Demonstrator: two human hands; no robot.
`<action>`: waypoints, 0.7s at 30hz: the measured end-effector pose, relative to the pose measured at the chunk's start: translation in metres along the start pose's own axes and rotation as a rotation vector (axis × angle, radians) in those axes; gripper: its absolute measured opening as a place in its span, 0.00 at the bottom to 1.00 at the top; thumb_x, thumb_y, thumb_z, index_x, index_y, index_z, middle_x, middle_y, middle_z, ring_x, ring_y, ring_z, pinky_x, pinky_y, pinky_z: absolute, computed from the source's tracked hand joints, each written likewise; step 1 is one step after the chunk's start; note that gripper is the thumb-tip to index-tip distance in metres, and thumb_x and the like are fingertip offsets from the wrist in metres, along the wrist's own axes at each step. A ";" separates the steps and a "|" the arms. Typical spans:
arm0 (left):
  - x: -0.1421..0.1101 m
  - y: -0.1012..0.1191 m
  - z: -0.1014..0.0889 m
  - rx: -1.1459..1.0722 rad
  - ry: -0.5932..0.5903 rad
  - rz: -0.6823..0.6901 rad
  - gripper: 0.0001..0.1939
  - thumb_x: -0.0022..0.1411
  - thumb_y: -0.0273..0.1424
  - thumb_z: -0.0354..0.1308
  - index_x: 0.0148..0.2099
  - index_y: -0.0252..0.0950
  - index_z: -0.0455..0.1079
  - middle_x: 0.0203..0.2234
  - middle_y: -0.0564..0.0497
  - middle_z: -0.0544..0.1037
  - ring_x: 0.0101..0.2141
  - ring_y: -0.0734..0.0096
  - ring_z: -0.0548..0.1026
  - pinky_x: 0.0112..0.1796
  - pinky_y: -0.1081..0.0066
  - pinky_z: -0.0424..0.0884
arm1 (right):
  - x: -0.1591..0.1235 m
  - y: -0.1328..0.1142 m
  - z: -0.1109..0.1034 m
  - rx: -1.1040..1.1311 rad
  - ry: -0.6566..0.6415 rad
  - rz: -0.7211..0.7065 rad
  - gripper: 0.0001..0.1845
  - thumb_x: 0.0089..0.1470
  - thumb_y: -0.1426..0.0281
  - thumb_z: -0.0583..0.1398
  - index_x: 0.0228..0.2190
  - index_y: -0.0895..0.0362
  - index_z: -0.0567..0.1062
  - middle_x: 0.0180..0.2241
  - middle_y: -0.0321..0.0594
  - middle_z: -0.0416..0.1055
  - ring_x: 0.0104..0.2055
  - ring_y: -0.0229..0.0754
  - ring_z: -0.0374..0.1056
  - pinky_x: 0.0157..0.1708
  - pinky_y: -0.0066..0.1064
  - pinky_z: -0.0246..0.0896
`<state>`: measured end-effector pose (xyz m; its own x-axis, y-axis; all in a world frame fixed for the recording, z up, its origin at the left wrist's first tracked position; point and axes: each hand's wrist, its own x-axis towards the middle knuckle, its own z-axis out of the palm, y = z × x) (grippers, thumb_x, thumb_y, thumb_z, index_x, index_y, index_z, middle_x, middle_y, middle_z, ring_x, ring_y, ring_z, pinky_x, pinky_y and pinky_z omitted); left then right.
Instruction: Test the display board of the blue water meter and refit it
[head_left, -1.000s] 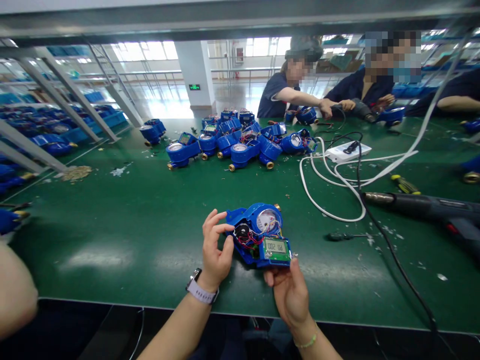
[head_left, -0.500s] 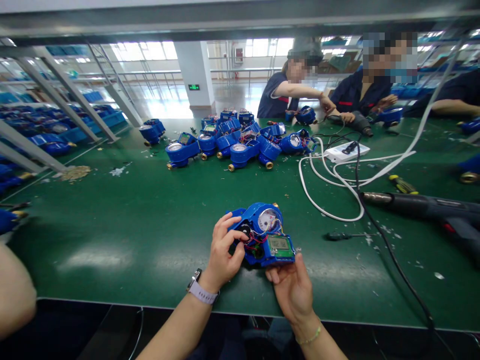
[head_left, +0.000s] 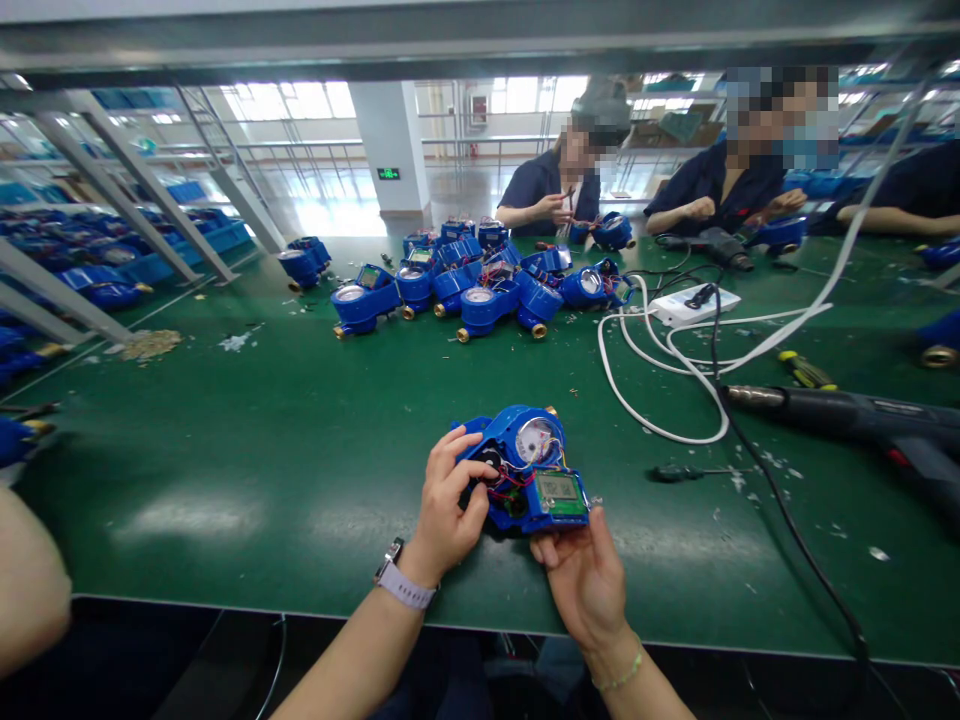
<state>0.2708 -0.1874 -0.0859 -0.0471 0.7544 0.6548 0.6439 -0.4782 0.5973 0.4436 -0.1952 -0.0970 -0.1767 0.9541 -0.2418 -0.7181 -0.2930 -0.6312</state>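
An opened blue water meter (head_left: 517, 440) lies on the green table (head_left: 315, 440) in front of me, with a round dial, red and black wires and a green display board (head_left: 556, 490) at its near right corner. My left hand (head_left: 448, 505) is curled against the meter's left side, fingertips on the black part among the wires. My right hand (head_left: 583, 575) grips the near edge under the display board.
A pile of blue meters (head_left: 480, 275) sits mid-table. A white power strip (head_left: 694, 302) with looping white cable (head_left: 660, 380), a black heat gun (head_left: 847, 415) and a small screwdriver (head_left: 686, 472) lie to the right. Two people work across the table. Another person's arm (head_left: 30, 590) is at the left.
My left hand went from open beside the meter to curled onto its left side. The display board tilted flatter. The people opposite drew their hands back towards themselves.
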 end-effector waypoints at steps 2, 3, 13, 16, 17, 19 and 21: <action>0.000 0.000 0.000 0.000 -0.001 0.002 0.10 0.63 0.22 0.50 0.42 0.38 0.70 0.54 0.46 0.67 0.61 0.55 0.59 0.58 0.46 0.61 | 0.000 0.000 0.000 0.003 -0.003 -0.003 0.24 0.47 0.47 0.68 0.28 0.57 0.77 0.20 0.34 0.66 0.17 0.32 0.57 0.22 0.26 0.61; 0.000 0.000 0.000 -0.002 -0.001 0.002 0.10 0.63 0.22 0.50 0.42 0.38 0.70 0.55 0.46 0.67 0.61 0.55 0.59 0.58 0.45 0.60 | 0.001 0.001 0.000 0.004 -0.005 -0.005 0.24 0.47 0.47 0.68 0.28 0.57 0.77 0.20 0.34 0.66 0.17 0.32 0.57 0.22 0.26 0.61; -0.002 0.004 -0.002 -0.017 0.059 0.091 0.09 0.61 0.25 0.55 0.44 0.38 0.68 0.52 0.45 0.69 0.60 0.54 0.61 0.59 0.45 0.59 | -0.001 0.007 -0.006 -0.056 -0.046 -0.055 0.25 0.52 0.46 0.64 0.30 0.58 0.77 0.21 0.36 0.68 0.18 0.33 0.59 0.23 0.26 0.61; -0.004 0.007 -0.002 -0.014 0.039 0.129 0.07 0.61 0.28 0.56 0.43 0.38 0.68 0.51 0.45 0.70 0.60 0.54 0.61 0.59 0.45 0.55 | -0.002 0.010 -0.008 -0.120 -0.064 -0.086 0.27 0.54 0.46 0.62 0.32 0.59 0.77 0.23 0.39 0.70 0.20 0.34 0.60 0.23 0.25 0.60; -0.005 0.007 -0.003 -0.009 0.028 0.133 0.06 0.61 0.29 0.57 0.42 0.39 0.69 0.51 0.46 0.70 0.60 0.54 0.60 0.60 0.46 0.54 | -0.002 0.011 -0.008 -0.136 -0.066 -0.093 0.27 0.54 0.46 0.62 0.32 0.59 0.78 0.24 0.39 0.71 0.20 0.34 0.61 0.22 0.25 0.60; -0.005 0.008 -0.003 0.000 0.006 0.127 0.02 0.62 0.31 0.57 0.37 0.39 0.69 0.51 0.47 0.71 0.60 0.54 0.60 0.61 0.46 0.51 | -0.002 0.013 -0.009 -0.153 -0.070 -0.100 0.27 0.54 0.46 0.62 0.33 0.59 0.78 0.26 0.40 0.72 0.21 0.35 0.62 0.22 0.25 0.60; -0.006 0.010 -0.003 0.010 -0.017 0.119 0.05 0.62 0.34 0.58 0.34 0.39 0.69 0.50 0.47 0.72 0.61 0.53 0.59 0.61 0.47 0.49 | -0.002 0.014 -0.009 -0.163 -0.077 -0.104 0.27 0.54 0.45 0.62 0.34 0.59 0.78 0.27 0.41 0.73 0.21 0.35 0.63 0.21 0.24 0.60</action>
<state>0.2752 -0.1975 -0.0828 0.0428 0.7002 0.7126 0.6518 -0.5601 0.5112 0.4405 -0.2019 -0.1120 -0.1622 0.9799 -0.1161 -0.6181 -0.1926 -0.7622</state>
